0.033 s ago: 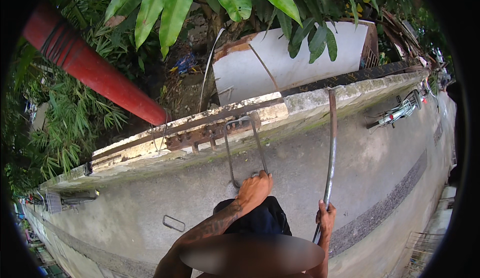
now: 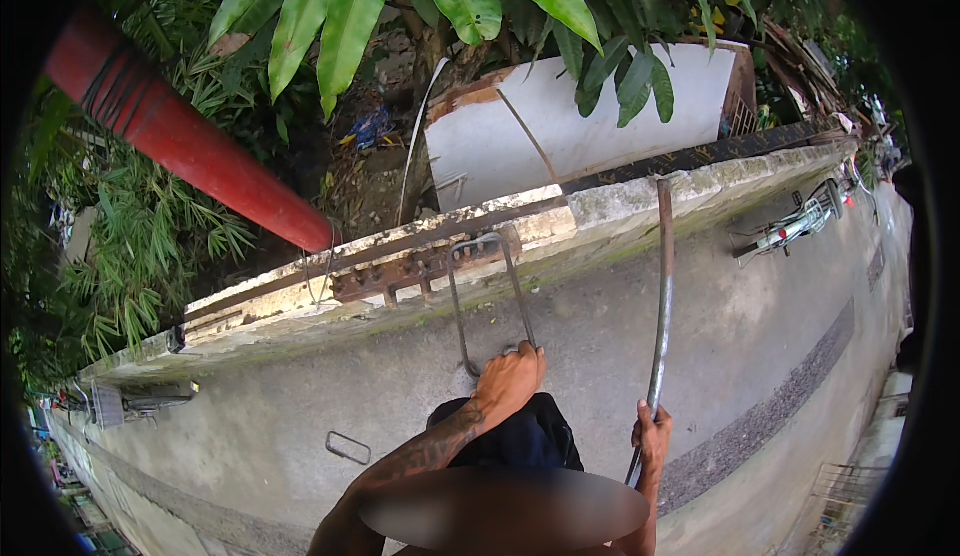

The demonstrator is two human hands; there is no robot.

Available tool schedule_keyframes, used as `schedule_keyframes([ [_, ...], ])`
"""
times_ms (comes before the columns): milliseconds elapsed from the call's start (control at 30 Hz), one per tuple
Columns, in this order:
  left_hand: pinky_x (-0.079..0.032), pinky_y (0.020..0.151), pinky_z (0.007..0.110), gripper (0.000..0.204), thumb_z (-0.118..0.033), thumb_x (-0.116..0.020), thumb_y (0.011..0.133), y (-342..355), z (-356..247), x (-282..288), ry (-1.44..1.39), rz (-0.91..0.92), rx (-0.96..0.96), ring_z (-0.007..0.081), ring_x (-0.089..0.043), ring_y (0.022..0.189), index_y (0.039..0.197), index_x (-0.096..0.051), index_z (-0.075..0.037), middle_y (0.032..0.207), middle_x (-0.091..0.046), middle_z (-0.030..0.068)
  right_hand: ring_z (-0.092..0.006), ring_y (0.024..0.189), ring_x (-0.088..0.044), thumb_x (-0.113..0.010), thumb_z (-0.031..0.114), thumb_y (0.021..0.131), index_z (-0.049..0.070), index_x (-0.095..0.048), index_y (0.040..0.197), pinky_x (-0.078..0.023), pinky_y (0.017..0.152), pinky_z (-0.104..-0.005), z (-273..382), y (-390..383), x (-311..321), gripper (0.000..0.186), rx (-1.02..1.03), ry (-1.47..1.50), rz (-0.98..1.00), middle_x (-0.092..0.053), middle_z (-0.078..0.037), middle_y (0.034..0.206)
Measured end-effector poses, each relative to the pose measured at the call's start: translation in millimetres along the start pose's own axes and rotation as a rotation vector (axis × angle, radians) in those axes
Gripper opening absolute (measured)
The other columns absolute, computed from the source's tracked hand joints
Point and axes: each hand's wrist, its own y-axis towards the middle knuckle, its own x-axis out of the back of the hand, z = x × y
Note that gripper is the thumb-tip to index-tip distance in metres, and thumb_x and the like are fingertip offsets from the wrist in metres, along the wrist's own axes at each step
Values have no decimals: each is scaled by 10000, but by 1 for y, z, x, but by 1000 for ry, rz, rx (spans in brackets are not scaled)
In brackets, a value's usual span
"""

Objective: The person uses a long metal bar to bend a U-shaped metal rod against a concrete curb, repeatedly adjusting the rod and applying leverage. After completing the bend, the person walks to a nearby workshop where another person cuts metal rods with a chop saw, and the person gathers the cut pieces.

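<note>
My left hand [image 2: 508,384] is closed around the near end of a rebar stirrup [image 2: 457,306], a dark steel bar bent into a long rectangle. The stirrup's far end rests at a rusty bending jig with pegs [image 2: 405,276], fixed along the top of a low wall. To the right, my right hand [image 2: 653,432] is wrapped round the lower part of a long metal pipe [image 2: 662,331]. The pipe stands apart from the stirrup, its rusty upper end reaching the wall's edge. My fingers hide the stirrup's near corner.
A smaller rectangular metal loop [image 2: 348,447] lies on the concrete ground to the left. Beyond the low wall [image 2: 700,186] lean a white panel [image 2: 590,116] and a red post [image 2: 200,141]. Bicycles [image 2: 800,224] stand at far right and far left. Leaves hang overhead.
</note>
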Motion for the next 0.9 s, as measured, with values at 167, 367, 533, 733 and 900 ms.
schedule_keyframes([
  [167,-543,492,488,365,-258,-507,999,1,4,0,-34,35,3,394,-654,509,805,-573,44,571,-627,224,-92,372,-426,-705,367,926,74,-531,762,-339,351,-271,-4,7,2,378,11,40,6,-442,13,496],
  [367,-544,531,501,452,-350,-474,1027,1,12,1,-98,81,13,412,-660,547,826,-578,41,606,-639,234,-82,353,-391,-695,349,934,92,-487,742,-328,337,-267,-1,5,-6,382,44,14,-7,-421,28,482],
  [533,-535,488,469,429,-349,-496,1021,-6,13,-2,-6,35,8,380,-651,505,801,-572,11,549,-617,195,-76,383,-421,-753,286,891,74,-529,719,-337,360,-254,10,-4,-25,353,108,14,-9,-449,24,500],
  [733,-545,465,432,374,-301,-508,1015,-9,18,-7,-8,40,-34,348,-660,497,792,-548,-4,536,-618,179,-65,441,-393,-785,260,861,79,-490,615,-324,413,-276,67,-13,-94,424,224,-56,-6,-458,34,523],
  [900,-537,460,447,353,-290,-550,997,-12,36,-15,-149,30,-98,359,-649,480,790,-546,-4,532,-618,174,-95,548,-351,-783,370,855,14,-515,614,-333,477,-337,115,-14,-179,507,440,-292,-58,-402,9,531],
])
